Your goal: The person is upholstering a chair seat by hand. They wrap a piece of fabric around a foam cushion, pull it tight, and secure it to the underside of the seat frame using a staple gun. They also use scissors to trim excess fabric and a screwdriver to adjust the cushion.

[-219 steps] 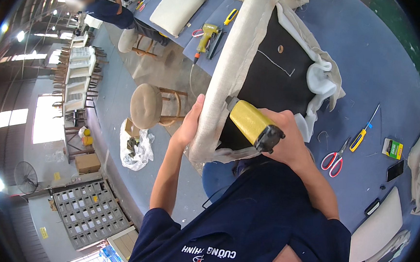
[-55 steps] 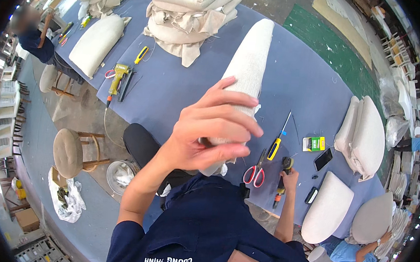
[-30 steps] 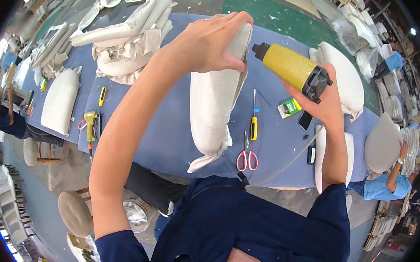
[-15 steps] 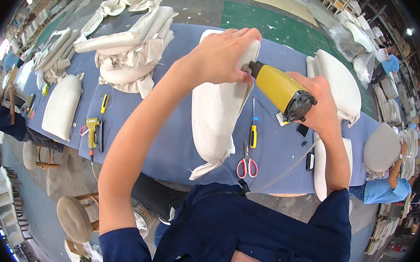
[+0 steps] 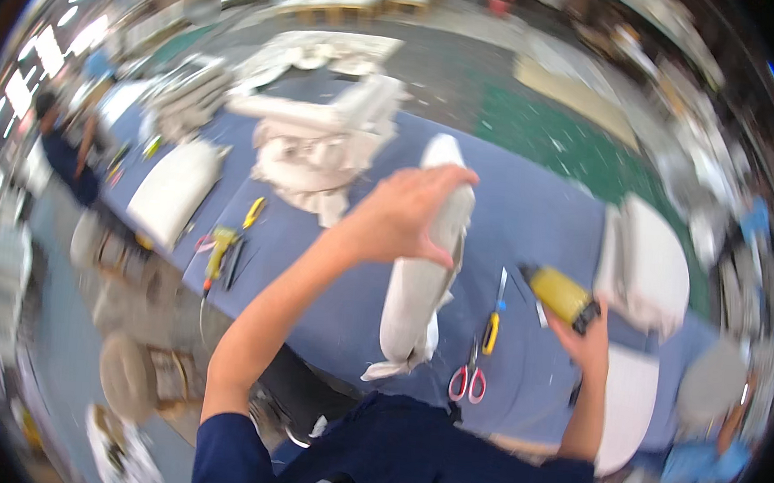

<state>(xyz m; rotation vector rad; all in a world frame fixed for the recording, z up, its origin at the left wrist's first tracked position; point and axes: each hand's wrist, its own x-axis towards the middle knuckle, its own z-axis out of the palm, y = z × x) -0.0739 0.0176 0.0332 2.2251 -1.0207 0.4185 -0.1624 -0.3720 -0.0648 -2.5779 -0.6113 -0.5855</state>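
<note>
A cream upholstered cushion (image 5: 414,306) stands on its narrow edge on the blue-covered table. My left hand (image 5: 407,214) spans its upper part, fingers over the far side and thumb on the edge facing right. My right hand (image 5: 585,338) grips a yellow power tool with a black nose, which looks like a staple gun (image 5: 563,295), apart from the cushion and off to its right. Between them lie a screwdriver (image 5: 491,332) with a yellow and black handle and red-handled scissors (image 5: 468,382). Motion blurs the picture somewhat.
Cream covers and cushions (image 5: 312,160) are piled at the far left of the table. A second yellow tool (image 5: 220,250) and a yellow cutter (image 5: 253,212) lie left of me. More pale cushions (image 5: 650,264) sit at right. People work on both sides.
My right hand has drawn the staple gun away from the cushion, rightward and down. My left hand still holds the cushion. The whole view has tilted and shifted.
</note>
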